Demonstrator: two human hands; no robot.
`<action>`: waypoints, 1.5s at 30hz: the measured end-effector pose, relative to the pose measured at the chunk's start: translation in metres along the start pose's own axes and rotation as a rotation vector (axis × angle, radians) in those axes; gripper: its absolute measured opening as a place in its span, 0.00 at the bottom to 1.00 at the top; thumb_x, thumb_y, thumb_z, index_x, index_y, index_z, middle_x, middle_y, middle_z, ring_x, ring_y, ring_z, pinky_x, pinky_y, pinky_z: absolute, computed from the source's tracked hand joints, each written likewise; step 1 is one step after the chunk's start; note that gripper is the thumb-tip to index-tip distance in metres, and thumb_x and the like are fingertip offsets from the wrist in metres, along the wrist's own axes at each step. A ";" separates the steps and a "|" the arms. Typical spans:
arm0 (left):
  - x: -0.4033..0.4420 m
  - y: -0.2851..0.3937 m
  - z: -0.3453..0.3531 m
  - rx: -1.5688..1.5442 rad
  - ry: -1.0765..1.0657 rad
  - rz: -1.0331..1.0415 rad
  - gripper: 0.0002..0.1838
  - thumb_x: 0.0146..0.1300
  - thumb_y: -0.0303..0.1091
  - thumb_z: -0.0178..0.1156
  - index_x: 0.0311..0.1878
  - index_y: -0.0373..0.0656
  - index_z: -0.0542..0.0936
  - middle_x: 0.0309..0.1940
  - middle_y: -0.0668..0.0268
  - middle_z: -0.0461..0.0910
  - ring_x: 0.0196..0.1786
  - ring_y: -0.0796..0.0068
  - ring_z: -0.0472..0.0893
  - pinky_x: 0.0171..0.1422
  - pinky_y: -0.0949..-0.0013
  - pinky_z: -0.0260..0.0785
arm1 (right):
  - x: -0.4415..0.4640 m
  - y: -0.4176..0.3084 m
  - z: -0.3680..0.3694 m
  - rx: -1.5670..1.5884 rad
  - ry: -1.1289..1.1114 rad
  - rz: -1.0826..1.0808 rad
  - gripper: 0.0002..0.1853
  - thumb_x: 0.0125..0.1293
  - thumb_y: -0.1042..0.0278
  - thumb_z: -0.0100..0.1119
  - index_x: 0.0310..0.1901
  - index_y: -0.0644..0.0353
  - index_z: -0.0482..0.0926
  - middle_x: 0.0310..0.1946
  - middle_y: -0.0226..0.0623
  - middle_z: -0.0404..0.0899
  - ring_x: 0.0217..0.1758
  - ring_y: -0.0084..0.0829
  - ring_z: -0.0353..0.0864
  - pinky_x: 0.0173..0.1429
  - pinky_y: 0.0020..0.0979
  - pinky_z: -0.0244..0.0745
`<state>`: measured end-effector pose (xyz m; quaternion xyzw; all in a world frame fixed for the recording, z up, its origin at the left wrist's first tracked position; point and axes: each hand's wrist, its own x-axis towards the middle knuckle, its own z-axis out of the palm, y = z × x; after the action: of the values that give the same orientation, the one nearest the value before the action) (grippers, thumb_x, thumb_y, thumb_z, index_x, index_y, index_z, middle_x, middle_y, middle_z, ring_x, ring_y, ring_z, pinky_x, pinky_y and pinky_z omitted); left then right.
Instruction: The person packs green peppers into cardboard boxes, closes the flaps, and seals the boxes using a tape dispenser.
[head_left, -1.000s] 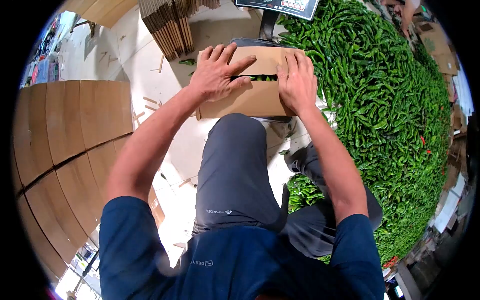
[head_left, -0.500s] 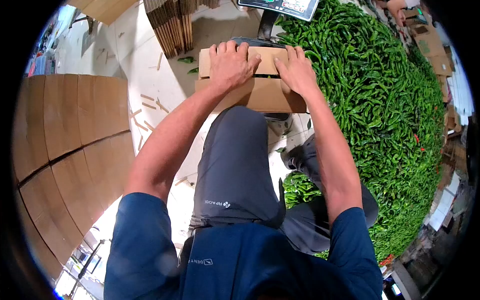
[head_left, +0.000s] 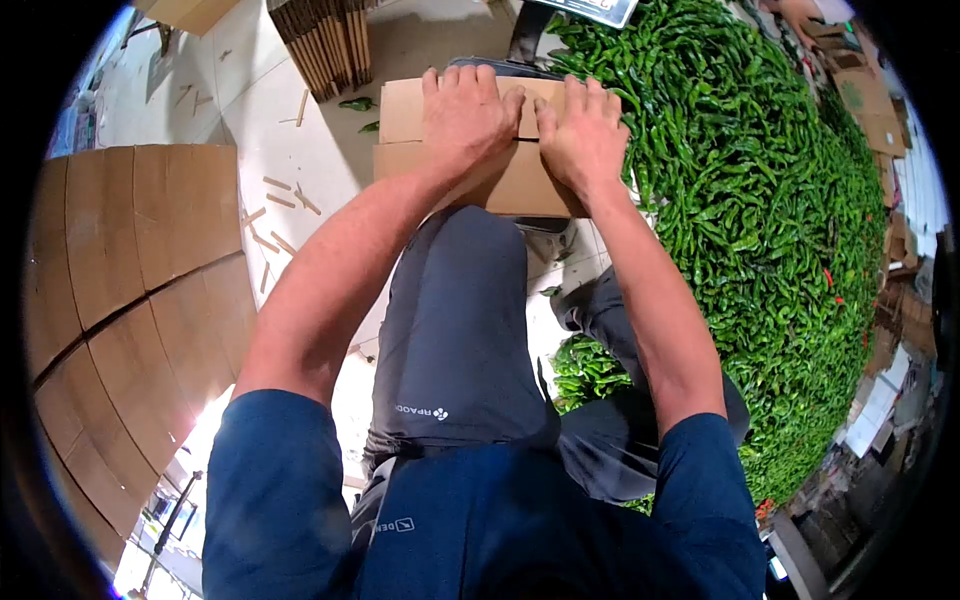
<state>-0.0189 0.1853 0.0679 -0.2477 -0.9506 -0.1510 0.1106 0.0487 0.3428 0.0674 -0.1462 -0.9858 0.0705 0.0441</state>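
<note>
A brown cardboard box [head_left: 400, 108] rests on a dark scale base in front of my knee, its two top flaps folded inward with a narrow dark seam between them. My left hand [head_left: 470, 118] lies on the left half of the flaps, fingertips over the far edge. My right hand [head_left: 583, 130] presses on the right part, its fingers over the far edge too and its thumb pointing at the left one. Both hands have their fingers spread a little. The box's contents are hidden.
Green peppers [head_left: 740, 200] form a large heap on the right. Closed cartons [head_left: 110, 220] are stacked at the left. Folded cardboard [head_left: 320, 45] stands beyond the box, near the scale display [head_left: 600, 8]. Cardboard scraps [head_left: 283, 243] litter the floor. Another person's arm [head_left: 797, 18] shows at top right.
My left hand has moved right and forward across the flaps, closer to my right hand. The gap between the flaps has narrowed, and the peppers seen through it are now hidden.
</note>
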 end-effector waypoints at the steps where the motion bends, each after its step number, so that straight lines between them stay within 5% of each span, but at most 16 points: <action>1: 0.000 0.000 0.002 0.001 -0.009 0.023 0.24 0.73 0.54 0.53 0.48 0.40 0.81 0.47 0.51 0.84 0.55 0.52 0.81 0.69 0.47 0.61 | 0.003 -0.001 -0.001 0.074 -0.018 0.022 0.39 0.74 0.36 0.46 0.77 0.55 0.64 0.77 0.48 0.63 0.78 0.56 0.59 0.74 0.58 0.65; 6: 0.005 0.004 0.007 0.092 -0.047 0.079 0.22 0.73 0.52 0.51 0.49 0.43 0.82 0.47 0.54 0.85 0.53 0.55 0.83 0.66 0.43 0.63 | -0.003 -0.002 -0.006 0.092 -0.005 0.035 0.37 0.74 0.38 0.48 0.75 0.56 0.66 0.75 0.49 0.64 0.74 0.59 0.64 0.71 0.59 0.68; 8: 0.009 0.019 0.005 0.027 -0.094 -0.051 0.22 0.73 0.50 0.50 0.48 0.40 0.82 0.48 0.54 0.85 0.57 0.54 0.81 0.69 0.41 0.58 | -0.006 -0.001 -0.005 0.059 0.015 0.020 0.37 0.74 0.38 0.48 0.74 0.57 0.67 0.75 0.50 0.64 0.72 0.60 0.66 0.70 0.59 0.69; 12: 0.007 0.024 0.016 -0.013 -0.021 -0.107 0.23 0.74 0.51 0.51 0.46 0.40 0.83 0.45 0.54 0.86 0.53 0.53 0.82 0.66 0.44 0.62 | -0.008 0.000 -0.006 0.095 0.027 -0.007 0.37 0.74 0.39 0.47 0.75 0.58 0.66 0.75 0.50 0.63 0.75 0.58 0.62 0.76 0.63 0.56; 13: 0.007 0.023 0.014 -0.017 -0.032 -0.081 0.22 0.74 0.51 0.52 0.45 0.39 0.82 0.45 0.54 0.86 0.53 0.53 0.83 0.65 0.45 0.63 | -0.008 -0.001 -0.004 0.061 0.034 -0.018 0.36 0.75 0.41 0.45 0.74 0.60 0.66 0.75 0.49 0.63 0.77 0.54 0.59 0.79 0.65 0.46; 16: 0.001 0.006 0.006 -0.058 -0.003 0.041 0.20 0.74 0.50 0.54 0.44 0.40 0.82 0.43 0.55 0.85 0.51 0.52 0.83 0.63 0.48 0.66 | -0.006 0.001 0.007 -0.159 0.124 -0.158 0.35 0.76 0.43 0.44 0.73 0.63 0.67 0.75 0.49 0.64 0.79 0.48 0.58 0.79 0.64 0.44; 21: 0.003 -0.002 0.022 -0.142 0.084 0.082 0.17 0.72 0.46 0.56 0.40 0.41 0.82 0.38 0.55 0.84 0.47 0.55 0.81 0.60 0.51 0.64 | 0.005 -0.014 0.010 -0.037 0.250 -0.321 0.26 0.68 0.51 0.54 0.58 0.64 0.77 0.56 0.43 0.77 0.65 0.42 0.70 0.73 0.51 0.55; 30: 0.009 -0.004 0.016 -0.072 0.031 0.053 0.11 0.68 0.40 0.56 0.41 0.44 0.81 0.39 0.57 0.84 0.49 0.56 0.82 0.62 0.50 0.66 | 0.034 -0.020 -0.004 0.052 -0.062 -0.232 0.28 0.72 0.45 0.50 0.53 0.67 0.79 0.53 0.50 0.79 0.63 0.45 0.73 0.73 0.47 0.56; 35: -0.005 0.005 0.018 -0.043 0.070 0.072 0.13 0.67 0.43 0.57 0.38 0.43 0.82 0.38 0.58 0.84 0.48 0.58 0.83 0.61 0.54 0.66 | 0.012 -0.015 0.016 0.066 0.363 -0.310 0.22 0.68 0.45 0.60 0.38 0.61 0.78 0.37 0.46 0.82 0.47 0.47 0.79 0.60 0.47 0.67; 43: 0.009 -0.004 0.023 -0.072 -0.016 0.088 0.10 0.69 0.40 0.57 0.43 0.45 0.82 0.41 0.57 0.84 0.50 0.55 0.82 0.62 0.50 0.66 | 0.023 -0.020 0.016 0.025 0.339 -0.311 0.20 0.66 0.49 0.60 0.42 0.61 0.81 0.38 0.45 0.81 0.46 0.44 0.78 0.59 0.46 0.66; 45: 0.011 -0.006 0.021 -0.148 0.048 0.077 0.11 0.68 0.40 0.57 0.41 0.44 0.83 0.40 0.58 0.85 0.49 0.56 0.82 0.62 0.52 0.66 | 0.020 -0.025 0.015 0.020 0.273 -0.224 0.21 0.68 0.49 0.57 0.45 0.62 0.82 0.43 0.46 0.81 0.52 0.46 0.77 0.66 0.49 0.64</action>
<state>-0.0348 0.1922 0.0500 -0.2878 -0.9238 -0.2221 0.1203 0.0209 0.3227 0.0575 -0.0432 -0.9800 0.0543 0.1867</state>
